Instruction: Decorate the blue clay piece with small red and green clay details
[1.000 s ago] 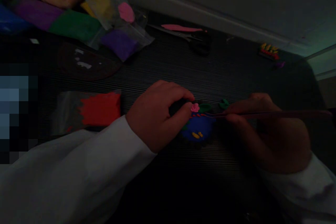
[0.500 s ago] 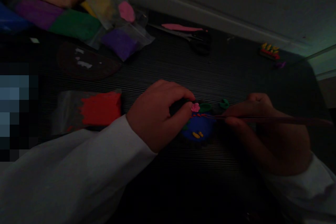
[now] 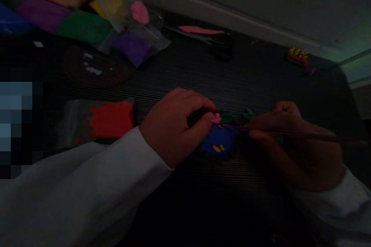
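Note:
A small round clay piece (image 3: 222, 141), blue with a dark ruffled rim, lies on the dark table. It carries a pink clay flower (image 3: 216, 118), green leaves, small red bits (image 3: 218, 126) in a row and two yellow bits (image 3: 216, 149). Curled over its upper left edge, my left hand (image 3: 176, 127) grips it by the flower with thumb and index finger; the other fingers are hidden. My right hand (image 3: 301, 146) pinches a thin pinkish modelling tool (image 3: 275, 131) like a pen, its tip at the red bits. A loose green clay leaf (image 3: 247, 114) lies near my right fingertips.
Left of my hand lies a bag of red clay (image 3: 113, 119). Further back are bags of coloured clay (image 3: 84, 27), a dark round mat (image 3: 98, 75) with white scraps, black scissors (image 3: 220, 46) beside a pink tool (image 3: 199, 30), and a small yellow-and-red clay piece (image 3: 298, 57) near the wall.
The tool's tip has shifted slightly among the red bits, and its back end has dipped a little. My left hand and the clay piece stay in place.

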Available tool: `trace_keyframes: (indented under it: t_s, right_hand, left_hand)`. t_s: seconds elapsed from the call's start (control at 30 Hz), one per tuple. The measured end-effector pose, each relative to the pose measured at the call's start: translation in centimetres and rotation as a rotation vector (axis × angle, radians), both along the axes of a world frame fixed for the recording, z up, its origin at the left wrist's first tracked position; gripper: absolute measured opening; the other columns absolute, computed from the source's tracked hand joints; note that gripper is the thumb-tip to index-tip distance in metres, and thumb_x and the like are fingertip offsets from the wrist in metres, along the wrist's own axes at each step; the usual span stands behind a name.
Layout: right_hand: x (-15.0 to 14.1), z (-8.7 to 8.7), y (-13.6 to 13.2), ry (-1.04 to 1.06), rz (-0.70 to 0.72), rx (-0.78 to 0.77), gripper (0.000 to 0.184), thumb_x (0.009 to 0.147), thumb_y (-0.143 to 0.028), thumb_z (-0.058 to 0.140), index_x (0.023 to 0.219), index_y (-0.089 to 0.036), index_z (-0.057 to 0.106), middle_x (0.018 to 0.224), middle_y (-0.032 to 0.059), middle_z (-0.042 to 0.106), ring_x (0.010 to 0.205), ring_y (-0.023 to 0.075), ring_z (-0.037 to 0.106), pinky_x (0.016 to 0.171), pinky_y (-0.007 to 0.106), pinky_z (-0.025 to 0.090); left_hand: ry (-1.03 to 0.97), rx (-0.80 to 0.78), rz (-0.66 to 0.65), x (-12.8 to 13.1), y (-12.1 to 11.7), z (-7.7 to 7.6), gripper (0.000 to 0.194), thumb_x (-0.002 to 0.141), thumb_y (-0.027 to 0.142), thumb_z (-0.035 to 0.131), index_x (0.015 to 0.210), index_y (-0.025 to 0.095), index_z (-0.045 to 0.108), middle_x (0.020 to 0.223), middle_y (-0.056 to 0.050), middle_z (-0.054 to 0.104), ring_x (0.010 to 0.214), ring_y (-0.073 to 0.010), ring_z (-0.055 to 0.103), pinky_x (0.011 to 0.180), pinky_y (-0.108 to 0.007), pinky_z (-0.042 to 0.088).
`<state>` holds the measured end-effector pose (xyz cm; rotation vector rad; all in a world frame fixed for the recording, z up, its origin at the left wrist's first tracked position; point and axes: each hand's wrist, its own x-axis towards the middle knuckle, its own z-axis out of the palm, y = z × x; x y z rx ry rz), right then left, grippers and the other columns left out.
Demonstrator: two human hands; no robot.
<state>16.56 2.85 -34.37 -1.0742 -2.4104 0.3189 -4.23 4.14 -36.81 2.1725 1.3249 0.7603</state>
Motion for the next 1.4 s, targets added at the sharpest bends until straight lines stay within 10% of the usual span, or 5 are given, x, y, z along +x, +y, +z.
trace_keyframes:
  t_s: [1.4]
  right_hand:
    - [-0.14,0.19,-0.04,0.023,0.006,-0.024,0.009,0.079,-0.015,0.055,0.086,-0.020,0.053,0.074,0.0008,0.062,0.063,0.0138,0.056,0.070,0.036,0.042]
  left_hand:
    - [0.009,0.011,0.015,0.00,0.03,0.02,0.018,0.078,0.024,0.048,0.085,0.017,0.063,0.085,-0.001,0.066,0.083,-0.0159,0.058,0.076,-0.030,0.043]
